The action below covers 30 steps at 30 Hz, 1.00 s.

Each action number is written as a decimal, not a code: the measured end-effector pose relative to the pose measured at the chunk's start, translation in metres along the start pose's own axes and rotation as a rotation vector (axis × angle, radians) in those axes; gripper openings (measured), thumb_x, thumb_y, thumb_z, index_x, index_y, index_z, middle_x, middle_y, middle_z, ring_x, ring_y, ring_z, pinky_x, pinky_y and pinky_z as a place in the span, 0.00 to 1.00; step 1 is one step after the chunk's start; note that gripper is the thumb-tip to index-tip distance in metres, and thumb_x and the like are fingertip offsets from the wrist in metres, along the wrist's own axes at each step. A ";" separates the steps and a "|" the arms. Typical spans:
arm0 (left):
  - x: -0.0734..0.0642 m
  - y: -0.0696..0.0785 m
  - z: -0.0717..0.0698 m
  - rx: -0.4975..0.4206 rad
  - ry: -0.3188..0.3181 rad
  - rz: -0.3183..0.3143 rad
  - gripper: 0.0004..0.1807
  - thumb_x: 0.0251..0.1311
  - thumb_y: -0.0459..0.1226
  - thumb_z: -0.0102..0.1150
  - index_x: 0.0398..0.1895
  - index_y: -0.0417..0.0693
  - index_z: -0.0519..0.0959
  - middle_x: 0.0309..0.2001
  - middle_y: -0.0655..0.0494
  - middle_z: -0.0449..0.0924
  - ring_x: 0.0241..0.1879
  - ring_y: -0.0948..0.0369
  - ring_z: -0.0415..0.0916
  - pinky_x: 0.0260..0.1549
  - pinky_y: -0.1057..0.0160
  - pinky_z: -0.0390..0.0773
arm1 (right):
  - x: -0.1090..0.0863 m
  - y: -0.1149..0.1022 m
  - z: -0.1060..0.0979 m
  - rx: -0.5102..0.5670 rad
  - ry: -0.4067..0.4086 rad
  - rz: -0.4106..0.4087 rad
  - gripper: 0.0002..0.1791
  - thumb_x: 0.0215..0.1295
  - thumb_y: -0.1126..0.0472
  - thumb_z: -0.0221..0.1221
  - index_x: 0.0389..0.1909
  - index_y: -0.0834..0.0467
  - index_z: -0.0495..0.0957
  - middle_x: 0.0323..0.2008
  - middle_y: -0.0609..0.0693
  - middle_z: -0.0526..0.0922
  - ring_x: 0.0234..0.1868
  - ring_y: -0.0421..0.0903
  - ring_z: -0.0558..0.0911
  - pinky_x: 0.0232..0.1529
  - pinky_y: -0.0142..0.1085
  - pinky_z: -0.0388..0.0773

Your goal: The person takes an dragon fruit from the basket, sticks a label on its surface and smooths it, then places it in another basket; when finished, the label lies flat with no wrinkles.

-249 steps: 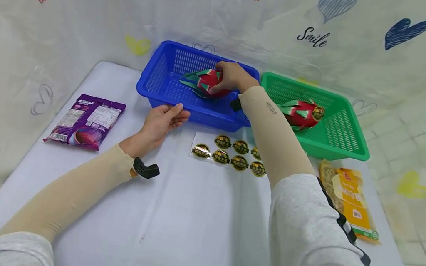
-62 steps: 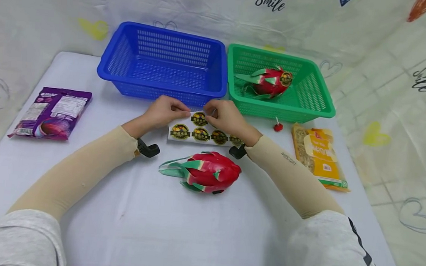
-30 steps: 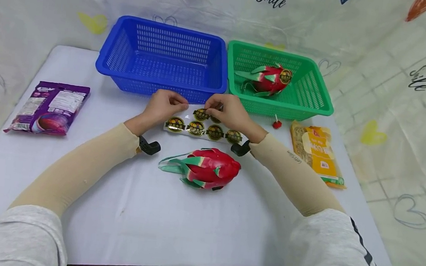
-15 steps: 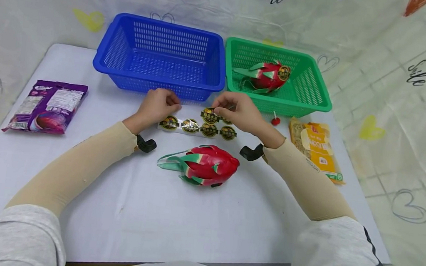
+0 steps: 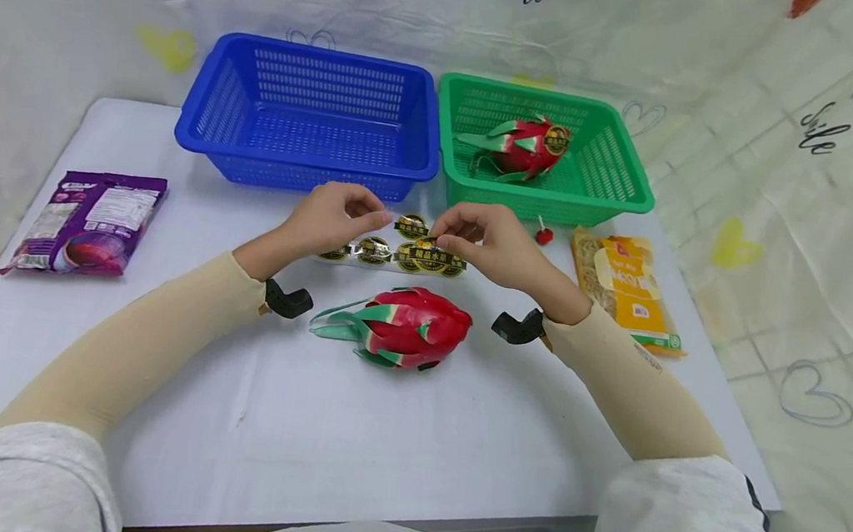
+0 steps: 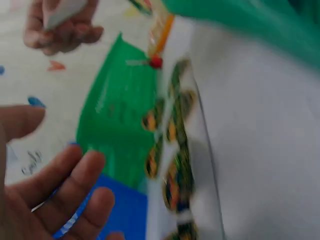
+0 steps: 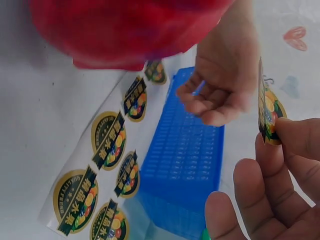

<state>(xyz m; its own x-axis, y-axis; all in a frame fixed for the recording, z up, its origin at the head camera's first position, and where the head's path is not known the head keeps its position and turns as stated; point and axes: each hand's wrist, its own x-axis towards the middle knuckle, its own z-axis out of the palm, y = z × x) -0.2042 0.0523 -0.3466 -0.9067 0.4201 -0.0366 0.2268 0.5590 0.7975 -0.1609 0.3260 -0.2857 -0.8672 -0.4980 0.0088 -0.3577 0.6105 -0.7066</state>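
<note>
In the head view, my right hand (image 5: 503,245) pinches a round black-and-gold fruit sticker (image 7: 271,116) between thumb and forefinger, raised over the sticker sheet (image 5: 393,265). In the right wrist view the sticker stands nearly edge-on, clear of the sheet. My left hand (image 5: 332,218) hovers above the sheet's left part; in the left wrist view its thumb and fingers are apart with nothing between them. A red dragon fruit with green scales (image 5: 422,326) lies on the table in front of the sheet, leaves pointing left. Another dragon fruit (image 5: 520,150), bearing a similar sticker, lies in the green basket.
A blue basket (image 5: 306,166) and the green basket (image 5: 544,206) stand side by side at the back. At left lies a purple packet (image 5: 87,223); at right, a yellow noodle-like packet (image 5: 628,290). A small red ball with a white stem (image 5: 544,234) is before the green basket.
The dragon fruit gripped in the blue basket earlier now lies on the table. Since then a sticker has come off the sheet into my right hand, which has moved right and towards me.
</note>
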 end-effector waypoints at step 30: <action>-0.035 0.054 0.028 0.044 -0.284 0.267 0.07 0.66 0.44 0.67 0.31 0.56 0.88 0.33 0.57 0.78 0.41 0.53 0.74 0.39 0.59 0.71 | -0.059 0.003 0.026 0.096 -0.019 0.192 0.09 0.75 0.56 0.62 0.35 0.55 0.82 0.24 0.50 0.74 0.26 0.43 0.70 0.29 0.35 0.67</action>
<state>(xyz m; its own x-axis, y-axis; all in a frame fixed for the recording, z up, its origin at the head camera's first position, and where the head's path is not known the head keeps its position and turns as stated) -0.1501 0.0879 -0.3189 -0.6808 0.7325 -0.0014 0.4619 0.4308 0.7753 -0.1020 0.3408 -0.3065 -0.9092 -0.3901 -0.1455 -0.1509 0.6343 -0.7582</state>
